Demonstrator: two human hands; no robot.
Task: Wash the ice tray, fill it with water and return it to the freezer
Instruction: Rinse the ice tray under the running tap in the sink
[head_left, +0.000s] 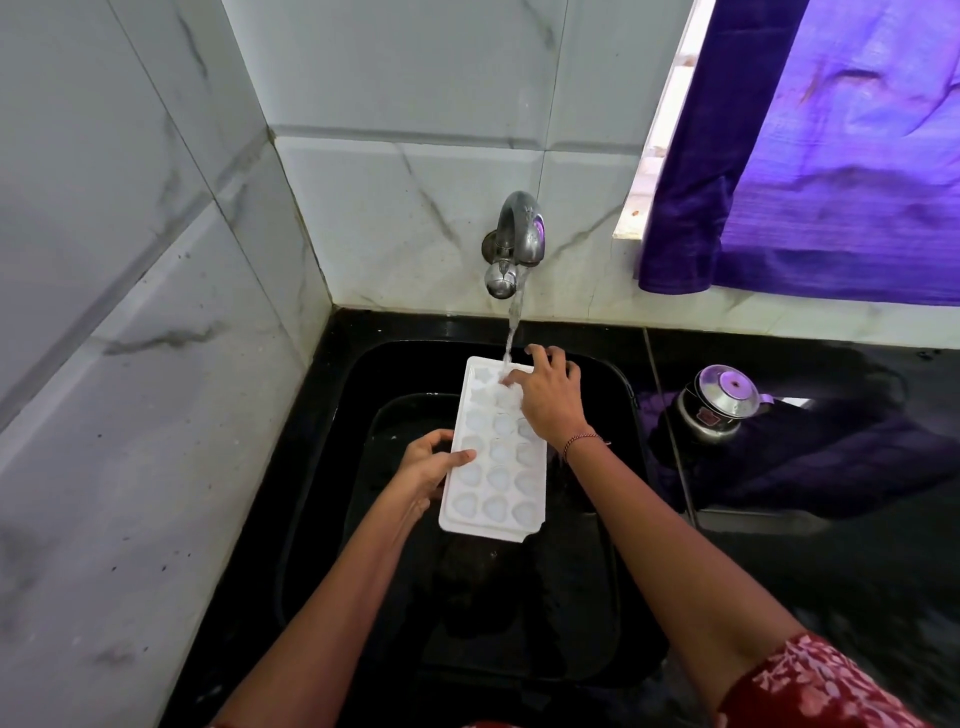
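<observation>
Well right of tray (493, 467), perhaps kettle (719, 405).

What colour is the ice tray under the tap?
The ice tray is white, clearest in the head view.

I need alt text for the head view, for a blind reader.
The left hand grips a white plastic ice tray; the right hand holds its far end under water from a metal wall tap, over a black sink.

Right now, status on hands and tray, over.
Left hand grips left edge of white plastic ice tray, over black sink. Right hand grips its far end under running steel tap. Nothing in the way.
</observation>
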